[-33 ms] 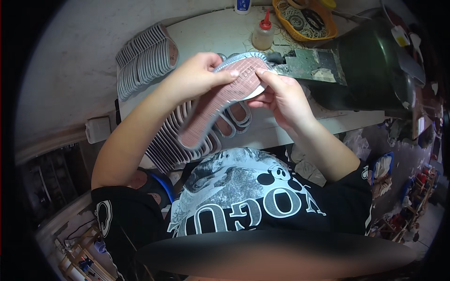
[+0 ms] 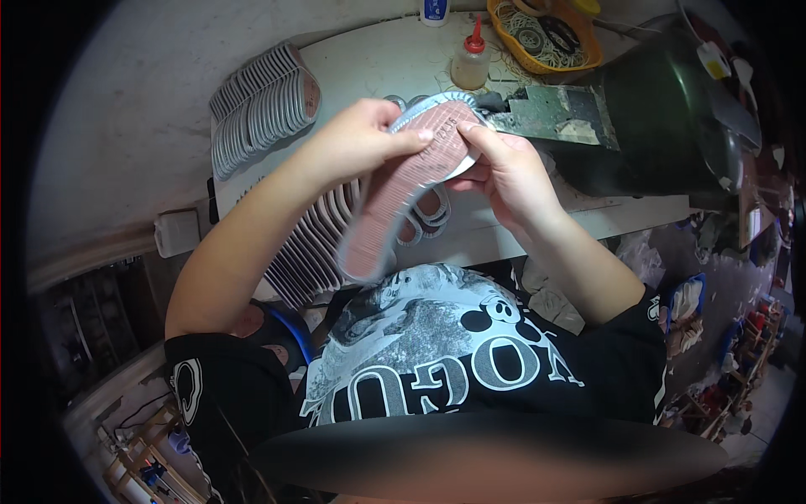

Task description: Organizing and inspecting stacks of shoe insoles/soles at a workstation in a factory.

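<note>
A shoe insole [image 2: 388,197], reddish-pink on its face with a pale grey edge, is held up over the table between both hands. My left hand [image 2: 367,139] grips it along its upper left edge, the thumb pressed flat on the face. On the other side my right hand [image 2: 512,164] pinches the wide end, thumb on the face and fingers behind it. The narrow end hangs down toward my shirt and is slightly blurred. A strip of white material shows behind the insole by the right fingers. The fingers behind the insole are partly hidden.
Stacked insoles [image 2: 264,105] stand at the table's far left; another row [image 2: 306,244] lies under my left forearm. A few loose insoles [image 2: 431,210] sit behind the held one. Farther back are a red-tipped bottle [image 2: 471,65] and a yellow basket [image 2: 546,63]. A dark green machine [image 2: 663,118] stands right.
The narrow end of the insole has swung down and to the right, so it hangs more steeply. My left hand has shifted slightly; the right hand keeps its grip.
</note>
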`<action>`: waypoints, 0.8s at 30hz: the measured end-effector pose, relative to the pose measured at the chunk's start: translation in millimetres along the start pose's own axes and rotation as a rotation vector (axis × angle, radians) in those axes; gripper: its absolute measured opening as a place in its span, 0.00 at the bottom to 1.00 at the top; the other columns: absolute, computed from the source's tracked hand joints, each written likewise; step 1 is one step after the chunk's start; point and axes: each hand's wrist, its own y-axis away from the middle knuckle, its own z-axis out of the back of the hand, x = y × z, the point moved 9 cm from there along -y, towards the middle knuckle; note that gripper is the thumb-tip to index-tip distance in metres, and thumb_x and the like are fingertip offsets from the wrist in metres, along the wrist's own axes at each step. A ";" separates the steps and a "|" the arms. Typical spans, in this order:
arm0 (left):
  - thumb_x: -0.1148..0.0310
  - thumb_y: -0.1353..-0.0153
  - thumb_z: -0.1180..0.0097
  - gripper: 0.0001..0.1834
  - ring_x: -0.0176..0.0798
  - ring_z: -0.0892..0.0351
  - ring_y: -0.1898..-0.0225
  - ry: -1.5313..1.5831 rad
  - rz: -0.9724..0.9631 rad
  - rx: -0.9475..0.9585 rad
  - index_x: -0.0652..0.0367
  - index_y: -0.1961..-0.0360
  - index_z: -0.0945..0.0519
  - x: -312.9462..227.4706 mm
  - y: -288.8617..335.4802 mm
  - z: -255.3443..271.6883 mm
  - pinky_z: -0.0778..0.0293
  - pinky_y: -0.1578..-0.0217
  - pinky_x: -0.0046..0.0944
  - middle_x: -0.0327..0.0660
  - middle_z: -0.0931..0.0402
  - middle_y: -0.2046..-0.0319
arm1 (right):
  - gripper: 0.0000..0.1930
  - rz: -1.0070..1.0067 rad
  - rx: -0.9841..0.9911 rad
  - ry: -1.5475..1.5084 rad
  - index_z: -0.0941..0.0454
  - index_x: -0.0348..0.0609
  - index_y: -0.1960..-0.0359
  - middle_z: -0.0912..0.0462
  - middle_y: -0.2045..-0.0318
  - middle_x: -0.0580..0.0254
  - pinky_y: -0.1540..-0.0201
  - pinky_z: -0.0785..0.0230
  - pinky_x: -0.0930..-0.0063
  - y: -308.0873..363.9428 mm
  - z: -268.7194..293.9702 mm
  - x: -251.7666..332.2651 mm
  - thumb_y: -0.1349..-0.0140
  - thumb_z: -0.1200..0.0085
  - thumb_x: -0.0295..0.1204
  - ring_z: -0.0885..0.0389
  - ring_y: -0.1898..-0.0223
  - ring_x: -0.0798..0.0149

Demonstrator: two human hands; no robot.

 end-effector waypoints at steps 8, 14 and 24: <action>0.51 0.40 0.45 0.26 0.35 0.22 0.83 0.314 0.155 -0.026 0.71 0.68 0.22 -0.4 11.3 -40.5 0.25 0.85 0.30 0.46 0.21 0.80 | 0.10 0.169 0.038 0.112 0.26 0.35 0.59 0.19 0.70 0.66 0.68 0.31 0.81 38.6 -0.7 -12.0 0.38 0.46 0.29 0.23 0.70 0.77; 0.50 0.41 0.43 0.25 0.31 0.21 0.84 0.351 0.214 0.156 0.67 0.71 0.22 0.4 19.1 -49.3 0.27 0.86 0.23 0.42 0.22 0.82 | 0.11 0.166 0.126 0.286 0.26 0.33 0.59 0.20 0.69 0.66 0.66 0.30 0.83 38.0 19.0 -10.6 0.36 0.48 0.30 0.24 0.68 0.79; 0.54 0.43 0.40 0.21 0.25 0.31 0.90 0.286 0.122 -0.171 0.65 0.73 0.24 -1.7 3.8 -15.9 0.35 0.89 0.22 0.36 0.27 0.87 | 0.15 -0.174 0.222 0.318 0.26 0.35 0.57 0.21 0.73 0.66 0.80 0.35 0.87 61.7 31.8 -18.6 0.34 0.51 0.37 0.24 0.79 0.78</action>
